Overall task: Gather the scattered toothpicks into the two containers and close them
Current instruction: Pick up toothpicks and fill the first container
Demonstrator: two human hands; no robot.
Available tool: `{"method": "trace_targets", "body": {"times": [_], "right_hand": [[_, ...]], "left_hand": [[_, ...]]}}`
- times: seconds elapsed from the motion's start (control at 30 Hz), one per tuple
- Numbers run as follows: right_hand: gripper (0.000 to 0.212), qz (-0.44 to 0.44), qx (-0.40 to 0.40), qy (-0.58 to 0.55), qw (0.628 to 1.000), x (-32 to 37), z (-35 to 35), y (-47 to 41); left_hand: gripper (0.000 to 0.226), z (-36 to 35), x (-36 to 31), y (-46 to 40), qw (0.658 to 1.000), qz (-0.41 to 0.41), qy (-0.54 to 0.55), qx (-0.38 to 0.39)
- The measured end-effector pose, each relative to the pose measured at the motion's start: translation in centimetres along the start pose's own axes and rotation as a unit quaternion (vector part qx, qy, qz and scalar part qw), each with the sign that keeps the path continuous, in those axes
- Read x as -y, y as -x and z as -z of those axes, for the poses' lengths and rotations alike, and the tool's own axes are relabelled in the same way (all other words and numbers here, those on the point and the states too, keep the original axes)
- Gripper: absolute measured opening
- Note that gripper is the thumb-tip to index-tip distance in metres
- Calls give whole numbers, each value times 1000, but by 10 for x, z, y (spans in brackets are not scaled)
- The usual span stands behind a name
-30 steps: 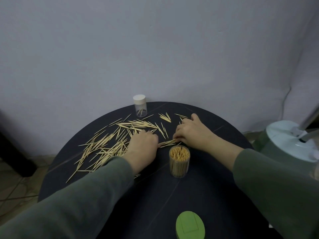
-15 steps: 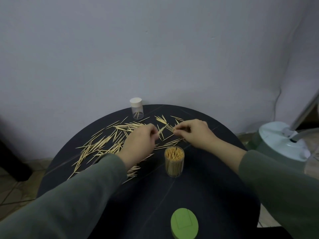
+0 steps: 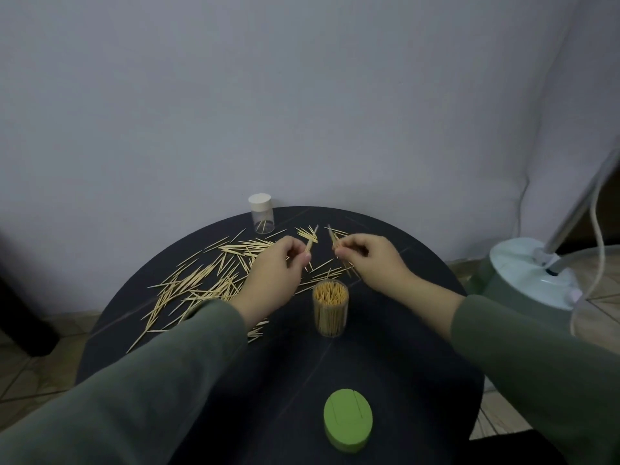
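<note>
Head view: a round black table (image 3: 385,364) against a pale wall bears scattered toothpicks (image 3: 201,280), a full open container (image 3: 330,308), a capped one (image 3: 261,213) and a green lid (image 3: 348,420). Left hand (image 3: 273,276) and right hand (image 3: 369,260) hover above, each pinching a few toothpicks upright.

Scattered toothpicks (image 3: 201,283): pale wood, loose heap spread over left and far part of round dark table (image 3: 385,380), some crossing, few reaching far edge. Open clear container (image 3: 330,308): upright near table centre, packed full of toothpicks standing on end, no lid. Green lid (image 3: 348,420): lying flat near front edge, well apart from it. Small clear container (image 3: 261,213): upright at far edge, white cap on, few toothpicks inside.
</note>
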State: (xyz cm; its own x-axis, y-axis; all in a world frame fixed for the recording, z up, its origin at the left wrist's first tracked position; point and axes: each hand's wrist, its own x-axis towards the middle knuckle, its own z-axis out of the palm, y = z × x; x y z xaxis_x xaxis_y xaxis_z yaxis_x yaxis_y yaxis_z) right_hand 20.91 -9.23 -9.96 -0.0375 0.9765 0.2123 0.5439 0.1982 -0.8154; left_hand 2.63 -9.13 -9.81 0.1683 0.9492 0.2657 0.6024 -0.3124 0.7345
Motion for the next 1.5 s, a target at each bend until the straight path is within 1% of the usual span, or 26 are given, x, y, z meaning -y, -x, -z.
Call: {"method": "trace_targets", "body": {"times": [0.07,0.17,0.23,0.3,0.43,0.53,0.67,0.73,0.8,0.9,1.0,1.07,1.13,1.2,1.23,1.27,1.33,1.4,1.5], "right_hand": [[13,-4,-26,-107,994,10,2,4],[13,0,-51,-213,976,22,4,12],[12,-2,-49,-255,966,25,4,18],[12,1,-41,-272,961,26,3,23],[13,-5,-21,-285,958,23,0,30],[14,-15,4,-281,960,17,-8,35],[15,-10,50,-233,971,11,-14,39],[14,3,64,-205,977,8,-12,39],[12,26,69,-161,984,7,-8,38],[10,61,72,-98,991,6,0,35],[10,81,82,-33,993,5,6,33],[5,96,68,21,993,4,8,31],[4,103,55,72,991,4,9,26],[3,104,66,87,989,4,12,23],[6,103,76,89,988,3,12,21],[14,102,87,88,987,4,13,21],[26,101,107,80,986,0,14,21],[37,110,118,84,983,-4,15,23],[55,98,183,92,974,-4,22,26]], "left_hand": [[4,2,-6,3,995,15,102,-15],[7,3,-15,11,978,24,205,-30],[8,1,-19,17,964,25,264,-23],[9,-1,-19,22,957,21,289,-7],[6,-5,-11,31,972,2,235,27],[2,-4,-8,34,979,7,198,44],[6,-2,-5,34,982,48,168,67],[8,-1,-4,33,987,48,133,75],[9,2,-4,32,991,30,99,83],[25,5,-1,32,994,-15,76,81],[48,10,0,32,993,-91,67,42],[58,13,-4,33,983,-180,-9,36],[56,14,-7,34,952,-277,-129,18],[52,14,-8,33,917,-331,-221,-7],[49,15,-8,33,903,-348,-250,-17],[47,14,-7,32,891,-362,-272,-20],[44,14,-3,32,876,-378,-300,1],[44,15,0,32,879,-368,-299,36],[49,20,1,33,887,-360,-282,63]]}}
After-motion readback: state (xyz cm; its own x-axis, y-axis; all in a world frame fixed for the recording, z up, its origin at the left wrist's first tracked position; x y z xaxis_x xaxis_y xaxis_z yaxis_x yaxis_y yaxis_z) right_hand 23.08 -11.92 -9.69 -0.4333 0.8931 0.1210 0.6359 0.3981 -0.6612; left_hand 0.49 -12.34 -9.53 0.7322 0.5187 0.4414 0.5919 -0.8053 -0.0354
